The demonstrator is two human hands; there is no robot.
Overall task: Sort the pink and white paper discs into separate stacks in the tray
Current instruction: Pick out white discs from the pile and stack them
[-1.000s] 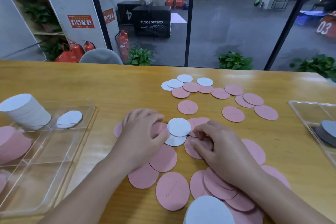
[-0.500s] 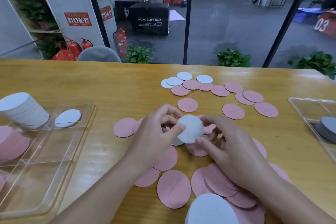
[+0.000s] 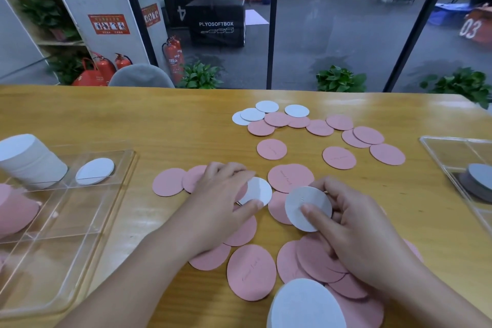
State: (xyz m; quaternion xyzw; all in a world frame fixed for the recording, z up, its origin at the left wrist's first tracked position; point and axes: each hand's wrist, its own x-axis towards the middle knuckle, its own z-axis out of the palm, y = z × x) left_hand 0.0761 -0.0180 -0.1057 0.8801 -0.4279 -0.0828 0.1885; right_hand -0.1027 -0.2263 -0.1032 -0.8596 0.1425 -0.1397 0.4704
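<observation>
Pink discs (image 3: pixel 271 149) and white discs (image 3: pixel 296 110) lie scattered over the wooden table (image 3: pixel 159 125). My right hand (image 3: pixel 356 231) pinches one white disc (image 3: pixel 298 205) between thumb and fingers, tilted up off the table. My left hand (image 3: pixel 221 202) pinches another white disc (image 3: pixel 259 190) that lies low over the pink ones. At the left stands the clear tray (image 3: pixel 87 224), holding a tall white stack (image 3: pixel 29 160), a single white disc (image 3: pixel 94 171) and a pink stack (image 3: pixel 14 210).
A second clear tray (image 3: pixel 436 146) with grey discs (image 3: pixel 479 181) sits at the right edge. A large white disc (image 3: pixel 306 306) lies at the near edge among overlapping pink ones. Glass wall and plants stand beyond the table's far edge.
Both hands earlier met on one white disc lifted at the centre. Now my right hand holds that disc further right, and my left hand has dropped onto a second white disc.
</observation>
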